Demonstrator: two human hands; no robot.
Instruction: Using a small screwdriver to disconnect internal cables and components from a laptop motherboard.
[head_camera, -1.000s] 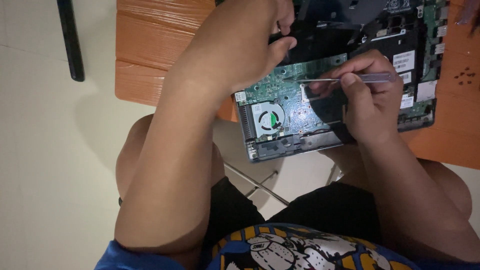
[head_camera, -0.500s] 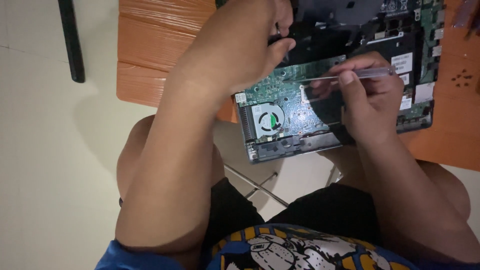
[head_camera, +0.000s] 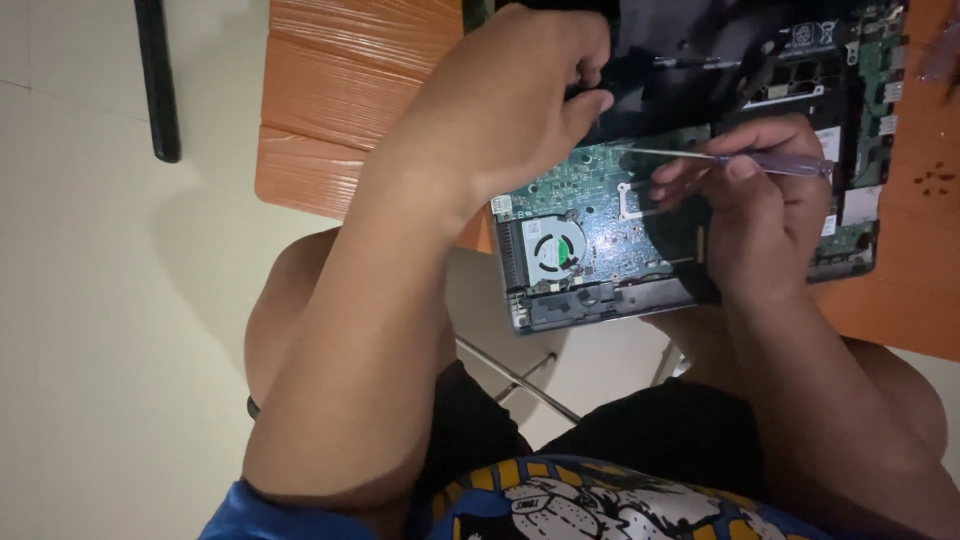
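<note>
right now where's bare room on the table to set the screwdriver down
The bare orange table left of the opened laptop is free. There is a narrower strip at the right edge, by some small dark specks. Over the board it is crowded: left hand, and right hand holding the screwdriver.

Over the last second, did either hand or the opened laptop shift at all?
Hardly. The right hand nudged the thin clear-handled screwdriver slightly, its shaft still pointing left over the green circuit board; the grip did not change. The left hand stayed clenched at the board's upper edge. The opened laptop, its round black fan and the orange wooden table stayed put.
</note>
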